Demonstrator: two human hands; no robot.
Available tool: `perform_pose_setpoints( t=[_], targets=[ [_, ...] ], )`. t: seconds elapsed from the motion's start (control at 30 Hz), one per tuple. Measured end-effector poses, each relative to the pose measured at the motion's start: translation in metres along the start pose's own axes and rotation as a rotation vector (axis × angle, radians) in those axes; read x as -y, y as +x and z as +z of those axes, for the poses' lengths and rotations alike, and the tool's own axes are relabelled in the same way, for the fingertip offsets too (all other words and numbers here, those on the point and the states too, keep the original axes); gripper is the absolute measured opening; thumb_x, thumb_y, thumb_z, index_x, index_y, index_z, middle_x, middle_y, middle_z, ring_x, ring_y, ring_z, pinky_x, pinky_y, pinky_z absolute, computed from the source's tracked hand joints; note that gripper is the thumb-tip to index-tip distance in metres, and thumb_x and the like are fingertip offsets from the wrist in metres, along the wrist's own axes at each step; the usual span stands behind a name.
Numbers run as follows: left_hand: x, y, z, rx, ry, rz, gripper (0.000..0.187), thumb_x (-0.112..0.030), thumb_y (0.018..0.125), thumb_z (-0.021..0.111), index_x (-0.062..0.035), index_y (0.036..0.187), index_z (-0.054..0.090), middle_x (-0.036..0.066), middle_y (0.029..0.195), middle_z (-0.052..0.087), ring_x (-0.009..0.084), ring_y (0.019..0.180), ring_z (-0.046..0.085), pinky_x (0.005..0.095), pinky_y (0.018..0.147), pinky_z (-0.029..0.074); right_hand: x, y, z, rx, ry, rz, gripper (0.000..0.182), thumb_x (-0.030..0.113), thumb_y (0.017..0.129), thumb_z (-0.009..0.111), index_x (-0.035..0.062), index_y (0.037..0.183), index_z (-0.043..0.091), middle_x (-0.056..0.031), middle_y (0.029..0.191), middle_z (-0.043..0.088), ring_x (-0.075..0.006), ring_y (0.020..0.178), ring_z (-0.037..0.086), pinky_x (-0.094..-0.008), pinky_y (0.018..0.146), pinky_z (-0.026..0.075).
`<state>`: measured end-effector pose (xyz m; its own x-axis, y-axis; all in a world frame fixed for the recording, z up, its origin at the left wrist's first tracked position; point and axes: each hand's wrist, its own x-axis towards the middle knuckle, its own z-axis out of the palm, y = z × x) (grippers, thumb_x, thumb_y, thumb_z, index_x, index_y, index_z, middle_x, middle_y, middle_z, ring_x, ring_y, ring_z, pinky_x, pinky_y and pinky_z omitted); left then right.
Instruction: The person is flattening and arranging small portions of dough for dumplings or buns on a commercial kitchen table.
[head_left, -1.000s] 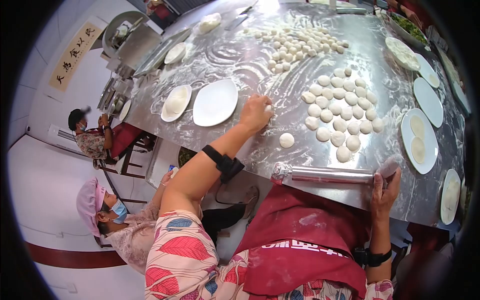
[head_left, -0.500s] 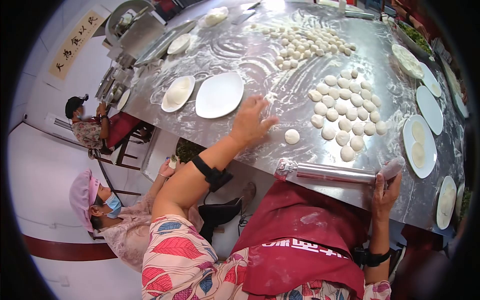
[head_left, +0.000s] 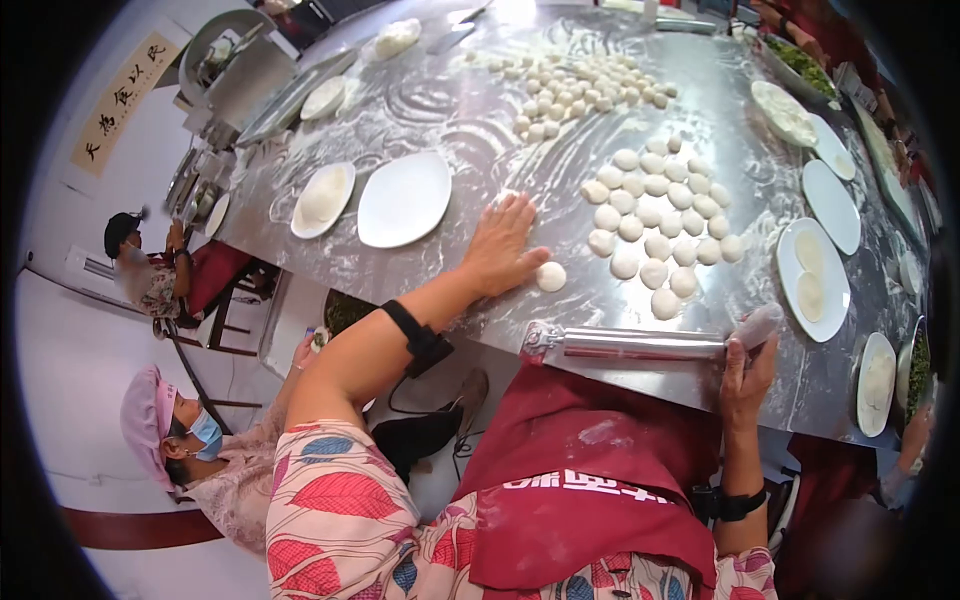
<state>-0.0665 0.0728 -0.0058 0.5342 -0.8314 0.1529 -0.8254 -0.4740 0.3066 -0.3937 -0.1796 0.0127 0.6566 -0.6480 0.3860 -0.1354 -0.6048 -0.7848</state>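
Observation:
My left hand (head_left: 500, 248) lies with fingers outstretched on the floured steel table (head_left: 440, 285), holding nothing. Its thumb tip comes right beside a single round dough piece (head_left: 550, 277). At the table's front edge, my right hand (head_left: 748, 380) grips the right handle of a metal rolling pin (head_left: 640, 343), which lies crosswise before my apron. The pin's left handle is free. Beyond it, a group of flattened dough rounds (head_left: 655, 245) spreads over the table. Farther back, many smaller dough pieces (head_left: 590, 90) sit in loose flour.
An empty white plate (head_left: 405, 200) stands left of my left hand, beside a plate with dough wrappers (head_left: 322, 198). Along the right edge are an oval plate with two wrappers (head_left: 812, 285) and more plates. Two people (head_left: 205, 440) (head_left: 150, 255) sit at the left; greens fill a tray (head_left: 800, 65).
My left hand has come down flatter onto the table and moved right, closer to the single dough piece. My right hand keeps its grip on the rolling pin. The whole view has shifted slightly.

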Motion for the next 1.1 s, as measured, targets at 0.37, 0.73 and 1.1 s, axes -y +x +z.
perform_pose_setpoints(
  t=[0.37,0.73,1.1],
  targets=[
    [-0.024,-0.025,-0.065,0.373,0.08,-0.344,0.095,-0.045,0.051,0.087,0.0013,0.123,0.047,0.025,0.116,0.05,0.0394,0.11,0.052,0.0436,0.091,0.044,-0.005,0.0,0.003,-0.027,0.05,-0.02,0.049,0.018,0.087,0.066,-0.0093,0.121,0.043,-0.0212,0.097,0.057,-0.0297,0.084,0.059,-0.037,0.075,0.048],
    [-0.005,0.143,-0.062,-0.111,-0.061,-0.254,0.053,-0.032,0.082,0.066,-0.0074,0.126,0.051,0.018,0.128,0.05,0.0337,0.115,0.052,0.042,0.095,0.043,0.004,0.0,0.0,0.024,0.147,0.079,0.054,0.022,0.088,0.065,-0.0107,0.124,0.041,-0.0208,0.103,0.057,-0.0271,0.091,0.06,-0.0349,0.079,0.049],
    [-0.068,0.278,0.017,0.08,-0.154,0.463,0.043,-0.025,0.09,0.056,-0.0178,0.132,0.048,0.013,0.145,0.037,0.0323,0.129,0.041,0.0401,0.104,0.036,0.003,0.003,-0.003,0.06,0.046,0.049,0.049,0.012,0.082,0.067,-0.008,0.121,0.045,-0.0199,0.105,0.055,-0.028,0.088,0.061,-0.0364,0.079,0.049]
  ],
)
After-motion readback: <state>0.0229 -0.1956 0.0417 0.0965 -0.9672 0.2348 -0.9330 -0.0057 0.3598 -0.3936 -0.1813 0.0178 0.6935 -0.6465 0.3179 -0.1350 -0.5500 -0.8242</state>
